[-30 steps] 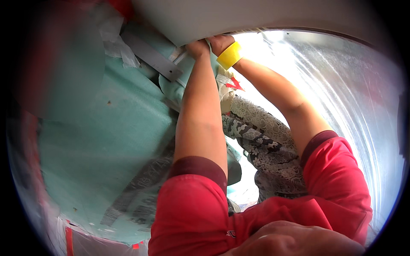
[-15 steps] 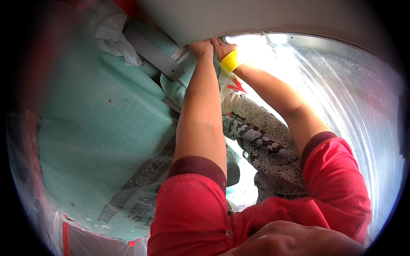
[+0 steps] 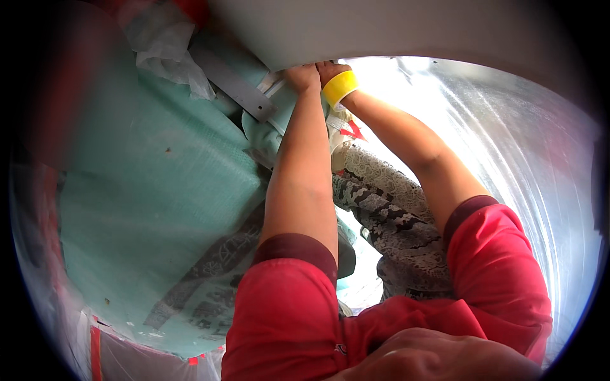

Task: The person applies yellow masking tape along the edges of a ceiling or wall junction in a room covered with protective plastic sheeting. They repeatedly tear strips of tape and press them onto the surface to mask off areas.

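Both my arms, in red short sleeves, reach up side by side to the lower edge of a large pale grey board (image 3: pixel 394 32) at the top of the view. My left hand (image 3: pixel 302 77) and my right hand (image 3: pixel 329 68) press together against that edge. Their fingers curl out of sight behind it, so what they hold is hidden. A yellow band (image 3: pixel 340 87) wraps my right wrist. A grey flat strip (image 3: pixel 235 86) lies just left of my left hand.
Teal cloth (image 3: pixel 146 190) covers the left side, with crumpled clear plastic (image 3: pixel 168 51) above it. Patterned grey-and-white lace fabric (image 3: pixel 394 216) lies between my arms. Shiny clear plastic sheeting (image 3: pixel 527 146) fills the right.
Both hands stay together at the board's edge; only the view has shifted slightly.
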{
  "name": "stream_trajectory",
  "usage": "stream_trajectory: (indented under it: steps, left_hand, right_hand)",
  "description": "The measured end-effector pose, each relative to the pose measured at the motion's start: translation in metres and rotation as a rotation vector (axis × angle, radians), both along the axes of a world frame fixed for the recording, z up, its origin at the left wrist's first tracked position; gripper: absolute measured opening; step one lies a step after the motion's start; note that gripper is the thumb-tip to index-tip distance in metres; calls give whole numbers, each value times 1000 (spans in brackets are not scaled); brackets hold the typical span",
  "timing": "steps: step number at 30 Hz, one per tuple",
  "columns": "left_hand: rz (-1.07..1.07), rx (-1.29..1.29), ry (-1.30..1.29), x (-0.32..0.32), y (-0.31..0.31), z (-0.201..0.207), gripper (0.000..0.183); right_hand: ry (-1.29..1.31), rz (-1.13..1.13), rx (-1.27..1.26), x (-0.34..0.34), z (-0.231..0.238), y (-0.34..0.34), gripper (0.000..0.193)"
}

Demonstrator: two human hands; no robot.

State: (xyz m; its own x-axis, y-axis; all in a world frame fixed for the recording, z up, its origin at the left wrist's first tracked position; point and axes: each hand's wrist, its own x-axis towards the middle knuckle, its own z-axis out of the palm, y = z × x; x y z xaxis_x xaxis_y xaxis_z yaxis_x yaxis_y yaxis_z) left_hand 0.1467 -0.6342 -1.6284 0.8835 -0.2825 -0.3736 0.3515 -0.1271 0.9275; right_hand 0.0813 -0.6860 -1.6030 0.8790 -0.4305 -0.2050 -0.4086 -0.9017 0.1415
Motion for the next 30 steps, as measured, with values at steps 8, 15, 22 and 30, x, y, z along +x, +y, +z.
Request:
stream_trajectory:
  steps: [8,15,22,30]
  left_hand:
    - [54,-16,-40,2,5,-29,27]
    - [-49,15,-129,-6,4,-17,19]
    - [-25,-33,-168,-7,-2,-34,19]
    - [-52,5,-256,3,-22,-68,19]
  right_hand:
    - [178,75,105,-21,40,28,72]
    - [305,-71,-38,-20,6,15,69]
    - [103,-60,63,-8,3,14,63]
    - [187,-46,71,-11,20,13,64]
